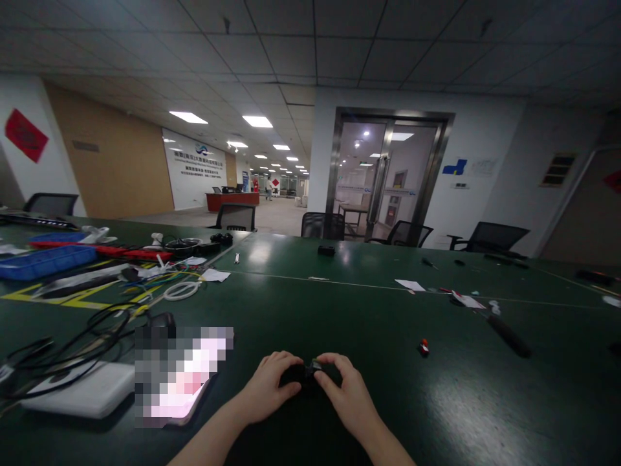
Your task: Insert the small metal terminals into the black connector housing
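My left hand (269, 385) and my right hand (344, 391) meet low in the head view, just above the dark green table (369, 323). Both are closed around one small black part (303, 373), which shows a speck of colour on top. The fingers of each hand pinch it from its own side. Most of the part is hidden by the fingers.
A blurred-out phone (182, 375) and a white flat device (80, 391) with black cables (72, 340) lie to the left. A small red piece (424, 347) and a black rod (508, 335) lie to the right. Blue trays (46, 260), wires and office chairs (237, 217) stand further back.
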The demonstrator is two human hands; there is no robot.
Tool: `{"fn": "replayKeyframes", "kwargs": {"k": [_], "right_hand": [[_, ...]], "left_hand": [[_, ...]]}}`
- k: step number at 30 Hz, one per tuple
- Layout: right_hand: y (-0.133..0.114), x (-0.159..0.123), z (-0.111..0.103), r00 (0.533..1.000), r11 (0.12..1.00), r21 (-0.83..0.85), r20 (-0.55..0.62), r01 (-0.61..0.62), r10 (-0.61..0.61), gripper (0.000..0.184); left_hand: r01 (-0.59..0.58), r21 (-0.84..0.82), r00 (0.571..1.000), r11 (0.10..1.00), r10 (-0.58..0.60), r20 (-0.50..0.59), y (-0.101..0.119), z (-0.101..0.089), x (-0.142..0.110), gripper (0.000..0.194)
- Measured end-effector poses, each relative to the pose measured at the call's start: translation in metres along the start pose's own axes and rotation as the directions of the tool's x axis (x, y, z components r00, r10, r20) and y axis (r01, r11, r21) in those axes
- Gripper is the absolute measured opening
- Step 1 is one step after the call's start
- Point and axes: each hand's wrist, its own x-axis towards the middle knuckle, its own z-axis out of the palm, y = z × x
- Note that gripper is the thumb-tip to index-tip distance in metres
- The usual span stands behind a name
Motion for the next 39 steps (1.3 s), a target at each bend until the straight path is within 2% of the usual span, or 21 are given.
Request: {"fn": "replayKeyframes", "kwargs": {"k": [7, 14, 21, 28, 35, 39], "right_hand": [[-0.001, 0.001, -0.006, 0.998, 0.995, 0.097, -0.068, 0.017, -0.011, 0.026], [0.006, 0.006, -0.009, 0.979, 0.977, 0.201, -0.2, 0.068, -0.027, 0.034], [0.013, 0.01, -0.013, 0.972, 0.959, 0.275, -0.234, 0.06, 0.007, 0.039], [0.006, 0.007, -0.018, 0.965, 0.934, 0.358, -0.249, 0.011, 0.085, 0.037], [0.014, 0.011, -0.017, 0.964, 0.912, 0.408, -0.261, 0.054, 0.06, 0.035], [0.019, 0.013, -0.016, 0.953, 0.886, 0.462, -0.286, 0.046, 0.1, 0.037]], "left_hand": [[0.005, -0.003, 1.0, 1.0, -0.005, -0.009, 0.0, 0.001, 0.0, 0.036], [0.007, 0.023, 1.0, 1.0, -0.007, -0.008, 0.0, 0.001, 0.001, 0.036], [0.014, 0.003, 1.0, 1.0, -0.014, -0.004, -0.002, 0.001, 0.0, 0.037], [0.007, -0.001, 1.0, 1.0, -0.007, 0.006, -0.002, 0.0, 0.0, 0.037], [0.012, -0.017, 1.0, 1.0, -0.011, 0.01, 0.0, -0.002, -0.001, 0.037], [0.006, -0.003, 1.0, 1.0, -0.006, 0.008, -0.003, -0.001, 0.0, 0.037]]}}
